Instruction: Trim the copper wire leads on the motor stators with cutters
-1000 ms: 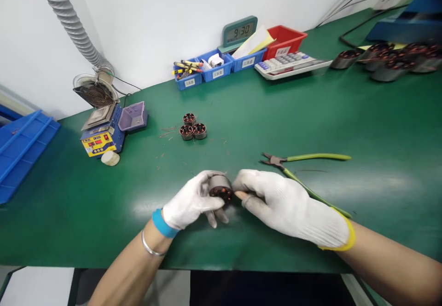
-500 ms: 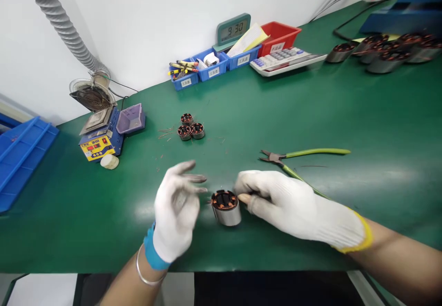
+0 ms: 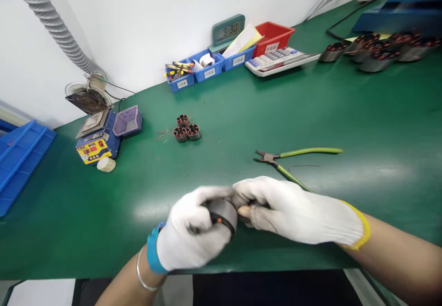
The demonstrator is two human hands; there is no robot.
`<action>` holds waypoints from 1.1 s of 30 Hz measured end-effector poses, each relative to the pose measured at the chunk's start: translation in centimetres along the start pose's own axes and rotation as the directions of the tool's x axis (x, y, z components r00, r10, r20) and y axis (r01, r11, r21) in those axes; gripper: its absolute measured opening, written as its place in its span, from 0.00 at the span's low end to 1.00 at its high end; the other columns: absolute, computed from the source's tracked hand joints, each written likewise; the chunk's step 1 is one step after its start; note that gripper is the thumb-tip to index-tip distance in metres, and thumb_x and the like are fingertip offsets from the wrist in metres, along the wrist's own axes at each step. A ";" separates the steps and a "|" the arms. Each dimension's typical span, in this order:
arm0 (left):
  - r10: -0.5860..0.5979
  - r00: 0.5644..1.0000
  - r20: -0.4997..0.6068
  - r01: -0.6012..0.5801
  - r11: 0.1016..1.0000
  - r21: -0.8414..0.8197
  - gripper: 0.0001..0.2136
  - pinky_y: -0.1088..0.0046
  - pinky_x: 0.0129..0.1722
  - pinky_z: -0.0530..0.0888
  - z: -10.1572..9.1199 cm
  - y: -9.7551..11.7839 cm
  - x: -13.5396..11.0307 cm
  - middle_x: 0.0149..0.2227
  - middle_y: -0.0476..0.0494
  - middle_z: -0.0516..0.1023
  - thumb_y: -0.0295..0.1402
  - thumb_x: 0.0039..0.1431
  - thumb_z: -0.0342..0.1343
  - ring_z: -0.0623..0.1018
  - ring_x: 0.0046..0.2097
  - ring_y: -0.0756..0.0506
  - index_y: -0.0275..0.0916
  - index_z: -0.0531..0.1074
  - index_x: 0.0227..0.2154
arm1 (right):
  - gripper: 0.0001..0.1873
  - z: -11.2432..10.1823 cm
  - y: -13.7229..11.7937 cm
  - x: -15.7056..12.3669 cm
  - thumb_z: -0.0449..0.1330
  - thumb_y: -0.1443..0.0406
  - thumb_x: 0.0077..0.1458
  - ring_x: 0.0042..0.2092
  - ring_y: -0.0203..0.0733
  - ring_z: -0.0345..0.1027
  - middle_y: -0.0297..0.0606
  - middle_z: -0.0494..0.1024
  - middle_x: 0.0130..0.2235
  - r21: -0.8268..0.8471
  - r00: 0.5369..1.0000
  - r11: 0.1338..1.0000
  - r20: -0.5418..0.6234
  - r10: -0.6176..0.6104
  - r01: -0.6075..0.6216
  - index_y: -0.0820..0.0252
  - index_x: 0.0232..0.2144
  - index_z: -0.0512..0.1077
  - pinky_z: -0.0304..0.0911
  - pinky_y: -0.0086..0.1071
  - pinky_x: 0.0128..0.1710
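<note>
Metal coil: one, grey, at the near edge of the green table, between both hands.
Left hand: white glove, wrapped around the coil.
Right hand: white glove, fingertips pinched on the coil's right side.
Cutters: green handles, lying just behind the right hand.
Three small coils: clustered farther back on the table.
</note>
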State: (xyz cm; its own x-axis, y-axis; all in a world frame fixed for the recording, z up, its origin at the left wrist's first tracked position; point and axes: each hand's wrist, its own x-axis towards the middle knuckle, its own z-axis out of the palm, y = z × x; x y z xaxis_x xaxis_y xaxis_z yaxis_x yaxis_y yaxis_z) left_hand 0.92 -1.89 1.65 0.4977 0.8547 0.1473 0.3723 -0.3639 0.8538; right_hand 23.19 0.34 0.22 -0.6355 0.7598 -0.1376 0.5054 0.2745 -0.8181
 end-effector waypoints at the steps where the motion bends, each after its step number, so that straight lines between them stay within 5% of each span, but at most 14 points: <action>1: 0.038 0.999 0.029 -0.042 0.988 0.151 0.15 0.67 0.37 0.82 0.1 0.4 -0.1 0.39 0.38 0.80 0.44 0.60 0.55 0.81 0.35 0.44 0.43 0.72 0.21 | 0.06 -0.2 -0.1 -0.1 0.55 0.66 0.55 0.28 0.37 0.66 0.32 0.75 0.28 0.017 1.000 1.000 0.023 -0.006 0.006 0.55 0.26 0.67 0.59 0.29 0.28; 4: 0.197 0.972 0.125 -0.226 0.929 0.295 0.09 0.66 0.36 0.82 1.0 0.3 -0.5 0.33 0.42 0.78 0.39 0.60 0.57 0.80 0.34 0.43 0.45 0.72 0.24 | 0.05 -0.5 -0.3 -0.3 0.55 0.68 0.53 0.29 0.37 0.67 0.31 0.75 0.27 -0.015 0.998 0.998 -0.007 -0.054 0.054 0.55 0.26 0.67 0.59 0.28 0.28; 6: 0.300 0.954 -0.015 -0.287 0.925 0.249 0.10 0.62 0.39 0.82 1.7 -0.6 -0.9 0.41 0.40 0.79 0.36 0.58 0.62 0.82 0.39 0.42 0.43 0.68 0.25 | 0.05 -0.5 -0.2 -0.5 0.54 0.69 0.53 0.28 0.37 0.66 0.31 0.74 0.27 -0.093 0.994 0.993 -0.074 -0.081 0.074 0.55 0.27 0.67 0.58 0.29 0.27; 8: 0.250 0.932 -0.262 -0.227 0.967 0.118 0.16 0.59 0.41 0.83 2.1 -1.6 -1.2 0.56 0.36 0.73 0.39 0.50 0.69 0.82 0.44 0.40 0.42 0.66 0.30 | 0.05 -0.4 0.0 -0.5 0.54 0.68 0.54 0.28 0.37 0.67 0.32 0.75 0.28 -0.171 0.987 0.983 -0.127 -0.095 0.072 0.55 0.28 0.67 0.58 0.29 0.28; 10: 0.063 0.934 -0.352 -0.095 0.993 -0.075 0.24 0.59 0.41 0.83 2.1 -2.2 -1.0 0.67 0.31 0.59 0.40 0.43 0.73 0.80 0.49 0.37 0.43 0.66 0.40 | 0.06 -0.1 0.3 -0.5 0.53 0.67 0.57 0.30 0.39 0.69 0.33 0.75 0.30 -0.228 0.984 0.970 -0.138 -0.113 0.080 0.54 0.29 0.68 0.58 0.30 0.28; 12: -0.089 0.978 -0.188 0.055 0.983 -0.175 0.25 0.61 0.43 0.82 1.7 -2.3 -0.4 0.68 0.29 0.59 0.37 0.45 0.71 0.79 0.53 0.37 0.41 0.67 0.44 | 0.07 0.2 0.7 -0.4 0.52 0.67 0.58 0.30 0.40 0.69 0.34 0.76 0.31 -0.279 0.980 0.956 -0.143 -0.136 0.092 0.54 0.29 0.69 0.58 0.31 0.29; 15: -0.173 0.974 0.147 0.186 0.980 -0.078 0.09 0.66 0.45 0.79 1.2 -2.0 0.4 0.52 0.37 0.78 0.33 0.52 0.66 0.81 0.46 0.41 0.39 0.70 0.31 | 0.08 0.8 1.4 -0.3 0.51 0.67 0.59 0.31 0.40 0.69 0.34 0.76 0.31 -0.372 0.971 0.923 -0.164 -0.174 0.103 0.54 0.30 0.68 0.57 0.32 0.29; 17: -0.135 0.973 0.185 0.115 0.987 0.115 0.09 0.66 0.44 0.78 1.3 -2.1 0.6 0.46 0.42 0.81 0.32 0.53 0.66 0.81 0.42 0.43 0.40 0.69 0.27 | 0.08 1.2 1.6 -0.3 0.51 0.66 0.60 0.30 0.41 0.69 0.34 0.76 0.30 -0.430 0.971 0.899 -0.166 -0.171 0.085 0.54 0.30 0.68 0.55 0.32 0.28; 19: -0.027 0.996 0.084 -0.009 0.919 0.395 0.07 0.63 0.45 0.77 1.7 -2.5 0.5 0.47 0.42 0.80 0.32 0.55 0.65 0.79 0.44 0.41 0.40 0.72 0.30 | 0.09 1.5 1.5 -0.1 0.51 0.64 0.61 0.30 0.41 0.70 0.34 0.76 0.30 -0.431 0.977 0.902 -0.186 -0.101 0.011 0.53 0.30 0.69 0.54 0.32 0.27; 24: 0.286 0.955 -0.071 -0.147 0.671 0.727 0.03 0.63 0.40 0.77 2.0 -3.9 0.1 0.47 0.40 0.79 0.31 0.61 0.59 0.78 0.43 0.41 0.41 0.73 0.38 | 0.07 0.5 1.2 1.0 0.56 0.61 0.58 0.30 0.44 0.73 0.34 0.78 0.27 0.031 0.941 0.982 -0.282 0.189 -0.188 0.53 0.32 0.73 0.66 0.35 0.30; 28: 0.351 0.923 -0.161 -0.149 0.709 0.690 0.04 0.64 0.42 0.78 1.2 -4.1 0.3 0.46 0.40 0.79 0.29 0.59 0.61 0.78 0.44 0.42 0.42 0.72 0.36 | 0.15 -0.5 2.1 1.9 0.62 0.57 0.54 0.42 0.51 0.77 0.43 0.82 0.42 0.416 0.736 0.907 -0.593 0.327 -0.067 0.53 0.44 0.71 0.72 0.40 0.37; 30: 0.376 0.909 -0.182 -0.173 0.736 0.654 0.05 0.64 0.43 0.78 1.0 -3.9 0.3 0.46 0.40 0.79 0.28 0.59 0.61 0.78 0.45 0.42 0.41 0.71 0.35 | 0.22 -0.2 2.4 2.2 0.64 0.57 0.50 0.45 0.52 0.76 0.45 0.80 0.46 0.521 0.821 0.853 -0.475 0.317 -0.028 0.54 0.48 0.69 0.73 0.41 0.37; 32: 0.401 0.899 -0.176 -0.206 0.743 0.637 0.05 0.64 0.43 0.78 0.9 -3.7 0.3 0.46 0.39 0.79 0.28 0.59 0.61 0.79 0.45 0.42 0.41 0.70 0.35 | 0.27 0.2 2.3 2.5 0.64 0.57 0.48 0.40 0.49 0.76 0.43 0.80 0.40 0.566 0.947 0.822 -0.227 0.229 -0.063 0.58 0.51 0.68 0.72 0.40 0.35; 33: 0.411 0.897 -0.163 -0.223 0.740 0.635 0.04 0.64 0.43 0.78 0.9 -3.6 0.3 0.46 0.39 0.79 0.28 0.59 0.60 0.79 0.45 0.42 0.41 0.70 0.35 | 0.29 0.4 2.2 2.5 0.64 0.58 0.47 0.37 0.47 0.75 0.40 0.79 0.36 0.568 0.972 0.819 -0.138 0.192 -0.081 0.59 0.51 0.67 0.71 0.39 0.34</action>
State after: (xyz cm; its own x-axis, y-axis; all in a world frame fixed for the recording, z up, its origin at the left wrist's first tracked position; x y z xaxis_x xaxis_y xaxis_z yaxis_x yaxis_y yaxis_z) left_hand 0.38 -0.62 -1.85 0.4717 0.6777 0.5642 0.6617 -0.6949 0.2815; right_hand 22.43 2.62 -2.20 -0.4398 0.8722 -0.2139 0.1336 -0.1719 -0.9760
